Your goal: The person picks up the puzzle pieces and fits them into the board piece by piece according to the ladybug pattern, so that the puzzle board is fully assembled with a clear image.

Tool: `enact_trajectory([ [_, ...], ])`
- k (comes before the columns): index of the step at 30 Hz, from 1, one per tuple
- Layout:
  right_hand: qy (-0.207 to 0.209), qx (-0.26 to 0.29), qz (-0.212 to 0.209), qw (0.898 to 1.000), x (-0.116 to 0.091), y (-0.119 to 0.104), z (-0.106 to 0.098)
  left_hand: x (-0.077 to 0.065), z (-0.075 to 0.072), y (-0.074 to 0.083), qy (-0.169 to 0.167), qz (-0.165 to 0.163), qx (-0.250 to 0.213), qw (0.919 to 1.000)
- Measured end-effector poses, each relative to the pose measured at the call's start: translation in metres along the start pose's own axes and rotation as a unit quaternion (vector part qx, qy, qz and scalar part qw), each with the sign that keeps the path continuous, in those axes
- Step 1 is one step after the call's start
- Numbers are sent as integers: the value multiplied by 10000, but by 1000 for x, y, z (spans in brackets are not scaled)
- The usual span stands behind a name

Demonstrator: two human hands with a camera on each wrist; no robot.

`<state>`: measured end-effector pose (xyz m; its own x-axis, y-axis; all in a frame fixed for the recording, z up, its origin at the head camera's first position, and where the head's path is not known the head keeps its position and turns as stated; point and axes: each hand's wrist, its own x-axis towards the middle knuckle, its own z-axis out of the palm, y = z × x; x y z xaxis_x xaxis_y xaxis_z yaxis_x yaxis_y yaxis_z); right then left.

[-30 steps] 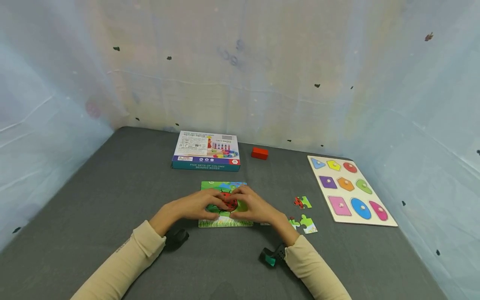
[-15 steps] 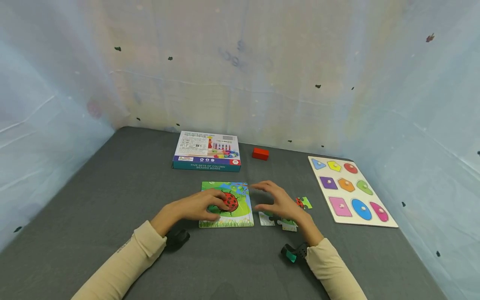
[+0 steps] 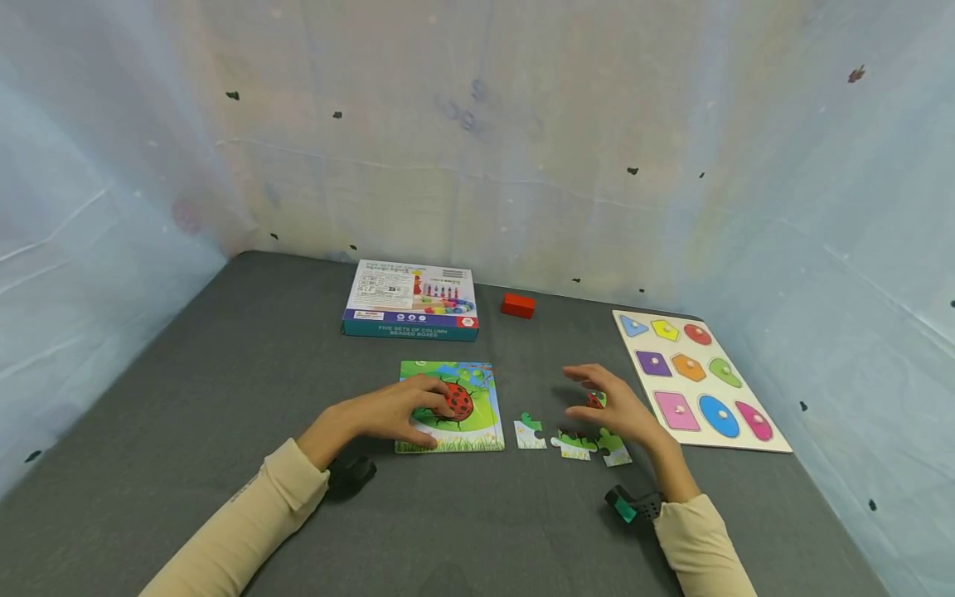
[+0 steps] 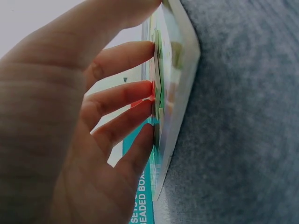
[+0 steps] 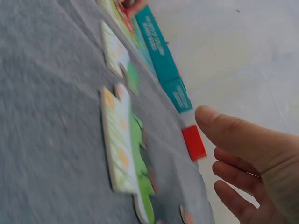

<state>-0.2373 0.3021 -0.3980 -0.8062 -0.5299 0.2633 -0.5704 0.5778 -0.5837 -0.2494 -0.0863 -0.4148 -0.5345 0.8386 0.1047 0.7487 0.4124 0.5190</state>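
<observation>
My left hand [image 3: 382, 410] rests on the square puzzle board [image 3: 483, 380] with a ladybug picture. In the left wrist view its fingertips [image 4: 148, 86] touch thin pieces on the board's face. My right hand [image 3: 625, 408] hovers, fingers apart and holding nothing, over loose jigsaw pieces. One white-and-green piece [image 3: 528, 438] lies just right of the board. Farther right are a longer grassy piece [image 3: 573, 448] and a green-and-white piece [image 3: 615, 448]. A red-and-green piece [image 3: 596, 400] is partly hidden by the right hand.
A flat box [image 3: 410, 300] labelled for beaded columns lies behind the board. Beside it sits a red block [image 3: 518, 305]. At the right, a cream shape board [image 3: 700, 381] holds several coloured knobbed shapes on the grey table [image 3: 246, 398].
My right hand has moved from the ladybug board rightward to above the loose pieces, uncovering the pieces near the board. My left hand has stayed on the board.
</observation>
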Motion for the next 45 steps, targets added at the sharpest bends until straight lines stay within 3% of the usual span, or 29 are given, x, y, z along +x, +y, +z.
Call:
enact_trajectory([
  [4,-30,36,198,9998,-8,5,-8,-1,0,1,4,-28,-6,10000],
  [13,135,147,46,9998,-19,18,-20,-3,1,2,-4,4,-10,10000],
  [25,-228,224,447,9985,-30,29,-30,-3,1,3,13,68,78,9999],
  [45,-165,-505,417,9977,-36,43,-28,-2,0,5,-5,37,56,10000],
])
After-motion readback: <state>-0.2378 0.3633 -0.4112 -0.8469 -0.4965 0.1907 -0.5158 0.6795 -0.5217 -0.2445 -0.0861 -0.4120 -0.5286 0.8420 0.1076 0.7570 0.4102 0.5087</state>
